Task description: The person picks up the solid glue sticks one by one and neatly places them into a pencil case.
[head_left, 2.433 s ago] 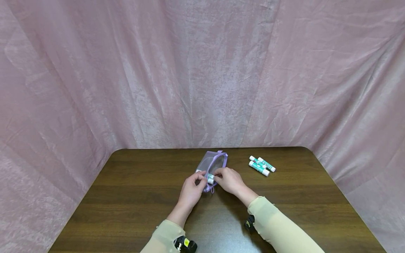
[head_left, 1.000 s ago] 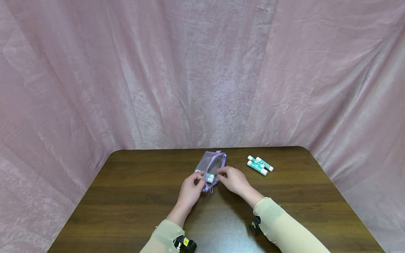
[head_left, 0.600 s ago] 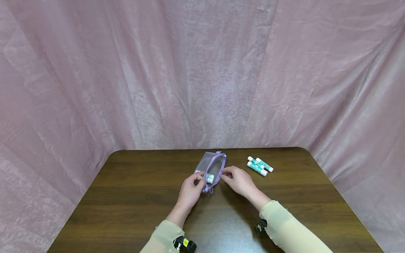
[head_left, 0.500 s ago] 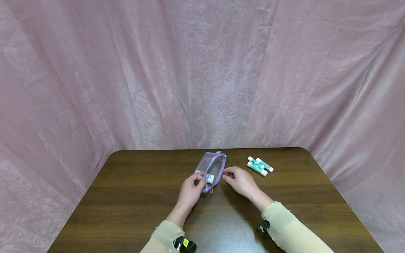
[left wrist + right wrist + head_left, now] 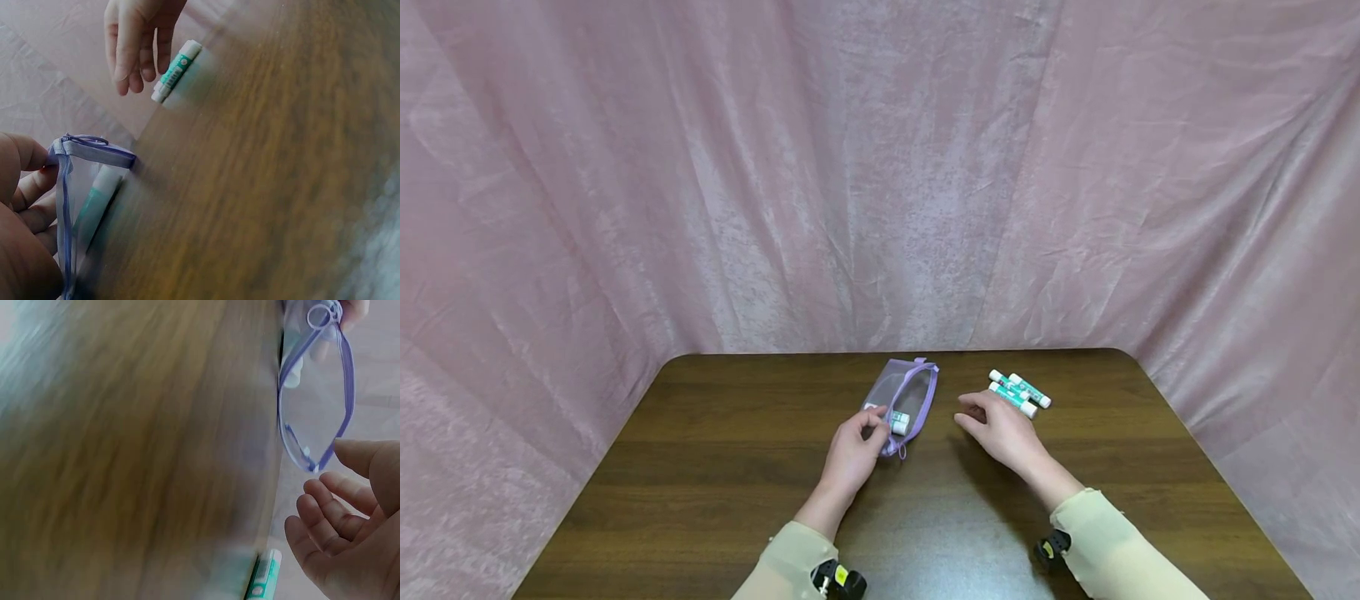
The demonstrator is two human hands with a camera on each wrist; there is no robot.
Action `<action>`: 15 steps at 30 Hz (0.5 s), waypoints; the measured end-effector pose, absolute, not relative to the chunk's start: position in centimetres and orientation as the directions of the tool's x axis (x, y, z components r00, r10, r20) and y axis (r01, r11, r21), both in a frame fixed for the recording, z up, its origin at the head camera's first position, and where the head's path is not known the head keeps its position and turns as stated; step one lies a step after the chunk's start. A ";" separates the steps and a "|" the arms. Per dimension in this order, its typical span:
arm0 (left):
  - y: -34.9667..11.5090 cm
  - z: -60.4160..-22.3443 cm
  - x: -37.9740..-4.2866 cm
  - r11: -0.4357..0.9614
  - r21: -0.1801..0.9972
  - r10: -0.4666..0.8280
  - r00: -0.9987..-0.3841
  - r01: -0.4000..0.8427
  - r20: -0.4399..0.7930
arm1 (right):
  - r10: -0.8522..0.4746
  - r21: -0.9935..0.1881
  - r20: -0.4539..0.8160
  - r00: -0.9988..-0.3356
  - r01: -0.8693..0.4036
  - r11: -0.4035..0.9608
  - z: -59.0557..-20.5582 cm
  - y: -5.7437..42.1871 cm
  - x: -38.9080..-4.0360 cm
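Note:
A clear mesh zip pouch [image 5: 917, 400] with purple edging lies on the table, its mouth held wide. My left hand [image 5: 852, 450] pinches the pouch's near rim between thumb and fingers. Inside the pouch rests a white-and-green glue stick [image 5: 898, 423], partly covered by that hand; its pale body also shows through the mesh in the left wrist view. My right hand [image 5: 1000, 429] hovers between the pouch and a small group of glue sticks [image 5: 1015, 398], fingers loosely bent with nothing in them. In the right wrist view the right palm [image 5: 356, 531] is bare.
Three loose glue sticks lie together to the right of the pouch, just beyond the right hand. The brown wooden table [image 5: 715, 467] has rounded far corners. Behind it hangs a pink velvet curtain [image 5: 880, 167].
My right hand has drawn out of the pouch mouth and moved right, toward the loose glue sticks. The left hand keeps its pinch on the pouch rim.

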State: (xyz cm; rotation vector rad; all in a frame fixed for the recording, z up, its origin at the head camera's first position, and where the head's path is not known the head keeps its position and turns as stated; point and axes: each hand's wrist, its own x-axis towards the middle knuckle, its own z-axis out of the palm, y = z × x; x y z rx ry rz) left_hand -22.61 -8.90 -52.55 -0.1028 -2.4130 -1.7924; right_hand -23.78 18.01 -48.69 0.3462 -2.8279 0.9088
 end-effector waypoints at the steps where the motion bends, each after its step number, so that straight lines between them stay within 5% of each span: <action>1: -8.9 -52.5 -22.6 0.291 0.947 -0.026 -0.989 0.134 0.148 | -0.168 -0.556 0.213 -0.962 -0.261 0.789 -48.7 18.2 -23.7; 15: -9.2 -52.3 -22.0 0.293 0.947 -0.019 -0.989 0.132 0.144 | -0.091 -0.572 0.234 -0.968 -0.213 0.792 -47.3 21.8 -23.2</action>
